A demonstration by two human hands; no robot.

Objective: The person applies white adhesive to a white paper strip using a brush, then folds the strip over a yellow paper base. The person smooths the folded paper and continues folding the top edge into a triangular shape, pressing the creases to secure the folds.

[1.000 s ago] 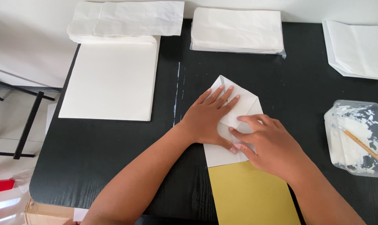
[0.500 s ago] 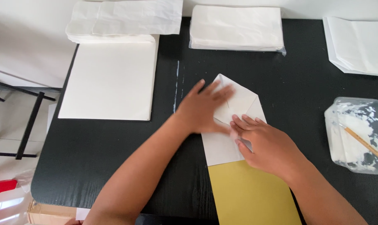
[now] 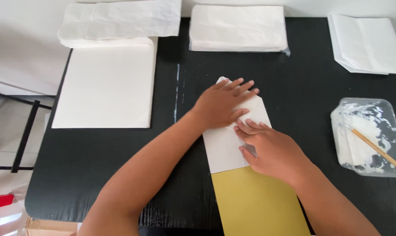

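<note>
L hand (image 3: pixel 217 107) lies flat on the folded white paper (image 3: pixel 224 146), fingers (image 3: pixel 241 85) spread apart & pointing up-right, palm pressing the paper's upper part. R hand (image 3: pixel 272 150) rests on the same paper just below, fingers (image 3: pixel 250 126) together, tips pressed on a fold; neither hand is clamped on anything. The paper sits mid-counter, top corners folded to a point, lower end overlapping a yellow sheet (image 3: pixel 257 203) that runs toward the near edge. The counter (image 3: pixel 303 78) is black. On its left side is a big white sheet stack (image 3: pixel 106 87), w/ a pile of crumpled white bags (image 3: pixel 119 22) at its far end. At far centre is a wrapped stack of white paper (image 3: pixel 237 28); far right, a pile of folded white pieces (image 3: pixel 366 43). On the right is a clear plastic tub (image 3: pixel 372 135) w/ white paste & a wooden stick (image 3: pixel 377 150) lying in it, well apart from R hand.
</note>
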